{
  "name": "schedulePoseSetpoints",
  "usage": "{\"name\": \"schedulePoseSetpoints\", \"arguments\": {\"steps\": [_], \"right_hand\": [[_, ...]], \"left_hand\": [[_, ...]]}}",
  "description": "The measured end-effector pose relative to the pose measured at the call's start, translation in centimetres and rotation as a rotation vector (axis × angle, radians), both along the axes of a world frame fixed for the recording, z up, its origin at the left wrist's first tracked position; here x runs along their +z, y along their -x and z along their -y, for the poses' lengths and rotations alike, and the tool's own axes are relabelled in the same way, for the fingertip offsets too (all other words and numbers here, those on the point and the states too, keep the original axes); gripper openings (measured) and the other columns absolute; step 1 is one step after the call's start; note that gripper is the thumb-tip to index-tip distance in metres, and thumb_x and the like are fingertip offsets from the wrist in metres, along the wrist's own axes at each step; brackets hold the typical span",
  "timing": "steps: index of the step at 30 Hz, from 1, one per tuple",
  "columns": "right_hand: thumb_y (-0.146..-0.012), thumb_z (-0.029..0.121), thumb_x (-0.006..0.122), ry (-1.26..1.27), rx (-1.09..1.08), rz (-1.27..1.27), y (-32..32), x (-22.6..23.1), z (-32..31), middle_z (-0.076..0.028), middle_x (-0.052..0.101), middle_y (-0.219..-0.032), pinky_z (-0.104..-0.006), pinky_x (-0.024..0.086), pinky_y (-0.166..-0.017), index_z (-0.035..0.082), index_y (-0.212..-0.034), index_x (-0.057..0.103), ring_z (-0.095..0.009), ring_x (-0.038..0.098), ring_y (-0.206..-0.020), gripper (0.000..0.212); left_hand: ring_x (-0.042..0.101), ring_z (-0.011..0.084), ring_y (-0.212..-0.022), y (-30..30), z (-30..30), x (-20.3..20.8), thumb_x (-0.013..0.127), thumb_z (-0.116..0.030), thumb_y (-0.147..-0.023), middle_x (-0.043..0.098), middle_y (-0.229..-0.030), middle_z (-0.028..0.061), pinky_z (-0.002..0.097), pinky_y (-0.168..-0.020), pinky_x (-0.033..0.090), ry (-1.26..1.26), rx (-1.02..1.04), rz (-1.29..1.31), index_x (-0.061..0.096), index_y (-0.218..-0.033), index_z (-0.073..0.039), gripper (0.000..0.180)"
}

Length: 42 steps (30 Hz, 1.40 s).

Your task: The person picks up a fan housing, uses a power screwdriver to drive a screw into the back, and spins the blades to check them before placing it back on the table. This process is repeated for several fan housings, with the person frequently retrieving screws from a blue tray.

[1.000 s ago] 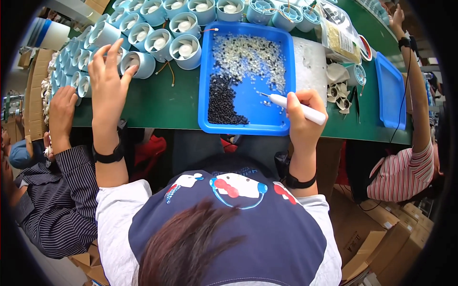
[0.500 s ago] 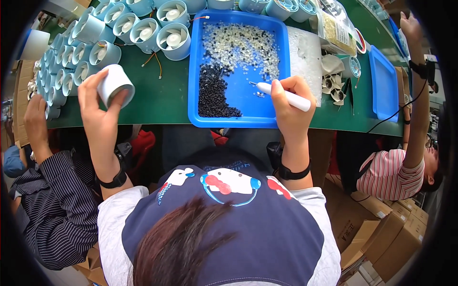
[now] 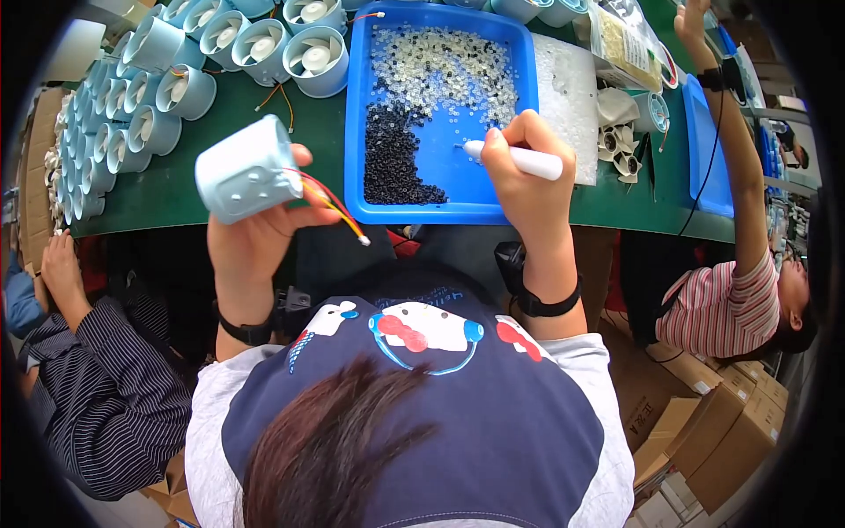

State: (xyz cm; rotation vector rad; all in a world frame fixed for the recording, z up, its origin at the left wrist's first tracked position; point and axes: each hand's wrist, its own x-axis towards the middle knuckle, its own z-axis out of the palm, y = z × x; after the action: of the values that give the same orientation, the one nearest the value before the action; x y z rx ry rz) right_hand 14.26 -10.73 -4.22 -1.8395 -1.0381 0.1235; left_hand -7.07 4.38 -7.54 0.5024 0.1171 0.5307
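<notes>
- The left hand [image 3: 251, 233] is gripping one pale blue fan housing [image 3: 246, 169], lifted off the green table [image 3: 264, 141] and tipped on its side, likely so its face is turning toward the tool; its red and yellow wires [image 3: 330, 202] are dangling free.
- The right hand [image 3: 528, 172] is pinching one white pen-like tool [image 3: 515, 158], tip dipping into the blue tray [image 3: 440, 207], seemingly to pick up a small part.
- The tray is keeping two heaps apart: black beads [image 3: 396, 163] and clear beads [image 3: 440, 66], far too many to count.
- More fan housings [image 3: 176, 88] are waiting in rows at upper left, roughly twenty visible.
- One second blue tray [image 3: 704, 158] is sitting to the right.
</notes>
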Motion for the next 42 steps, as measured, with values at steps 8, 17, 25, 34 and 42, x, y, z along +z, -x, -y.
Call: {"name": "schedulePoseSetpoints", "arguments": {"steps": [8,17,25,34,42], "right_hand": [[-0.069,0.002,0.058,0.127,0.031,0.064,0.3,0.7,2.5,-0.005,0.047,-0.048,-0.0234,0.035,-0.039,0.003,-0.056,0.044,-0.011,0.044,-0.04,0.019],[-0.073,0.0,0.055,-0.116,0.018,-0.225,1.3,-0.5,2.1,0.0,0.043,-0.051,-0.0199,0.025,-0.043,0.003,-0.058,0.043,-0.004,0.033,-0.047,0.02],[-0.072,-0.002,0.054,-0.071,0.094,-0.247,1.3,-0.8,1.8,0.0,0.041,-0.05,-0.0209,0.025,-0.042,0.003,-0.057,0.04,-0.004,0.032,-0.046,0.021],[-0.07,-0.005,0.053,-0.06,0.042,-0.135,0.6,-0.2,2.2,0.0,0.04,-0.05,-0.0211,0.024,-0.042,0.003,-0.055,0.039,-0.004,0.031,-0.045,0.022],[-0.073,0.008,0.051,-0.002,0.041,-0.688,-1.9,1.3,2.7,-0.001,0.04,-0.048,-0.0214,0.027,-0.042,0.006,-0.056,0.043,-0.005,0.031,-0.04,0.02]], "left_hand": [[0.058,0.037,-0.085,-2.1,2.5,-0.3,0.037,-0.033,-0.088,0.045,-0.106,0.0232,0.0535,-0.068,0.051,-0.145,-0.041,-0.064,0.027,-0.125,-0.006,0.047],[0.059,0.0341,-0.081,-2.4,2.2,-0.8,0.036,-0.032,-0.089,0.044,-0.107,0.0237,0.052,-0.065,0.052,-0.135,-0.061,-0.046,0.029,-0.125,-0.006,0.045],[0.059,0.0329,-0.08,-2.4,2.2,-1.1,0.037,-0.032,-0.088,0.044,-0.108,0.0239,0.0516,-0.065,0.052,-0.14,-0.062,-0.051,0.029,-0.125,-0.006,0.046],[0.059,0.0329,-0.081,-2.3,2.3,-1.1,0.038,-0.034,-0.088,0.043,-0.11,0.0231,0.0517,-0.066,0.052,-0.12,-0.047,-0.029,0.029,-0.125,-0.006,0.048],[0.059,0.0343,-0.084,-2.2,2.2,-1.1,0.042,-0.034,-0.087,0.042,-0.11,0.0243,0.052,-0.069,0.051,-0.127,-0.046,-0.02,0.027,-0.126,-0.008,0.05]]}}
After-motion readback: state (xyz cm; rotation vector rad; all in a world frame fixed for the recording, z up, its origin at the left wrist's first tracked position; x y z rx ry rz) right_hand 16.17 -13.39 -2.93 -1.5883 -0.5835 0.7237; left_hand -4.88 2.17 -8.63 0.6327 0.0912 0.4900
